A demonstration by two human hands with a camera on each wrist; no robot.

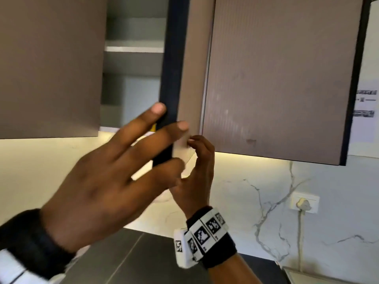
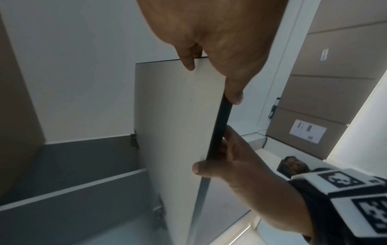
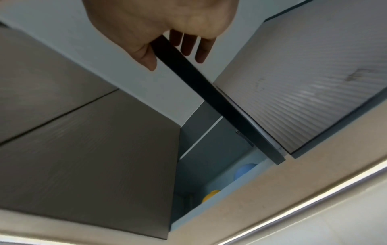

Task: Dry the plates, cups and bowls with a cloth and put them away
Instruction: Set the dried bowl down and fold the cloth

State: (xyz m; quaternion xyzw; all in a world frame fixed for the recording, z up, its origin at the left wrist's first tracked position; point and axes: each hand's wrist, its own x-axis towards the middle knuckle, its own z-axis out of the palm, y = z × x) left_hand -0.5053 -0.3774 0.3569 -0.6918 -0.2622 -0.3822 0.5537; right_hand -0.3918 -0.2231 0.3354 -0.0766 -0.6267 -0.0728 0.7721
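Both hands on the half-open brown door: right hand pinches its corner, left hand wide, fingers spread. Blue bowl and yellow bowl inside the cabinet.

Brown ribbed cupboard door, white grey-veined marble wall.
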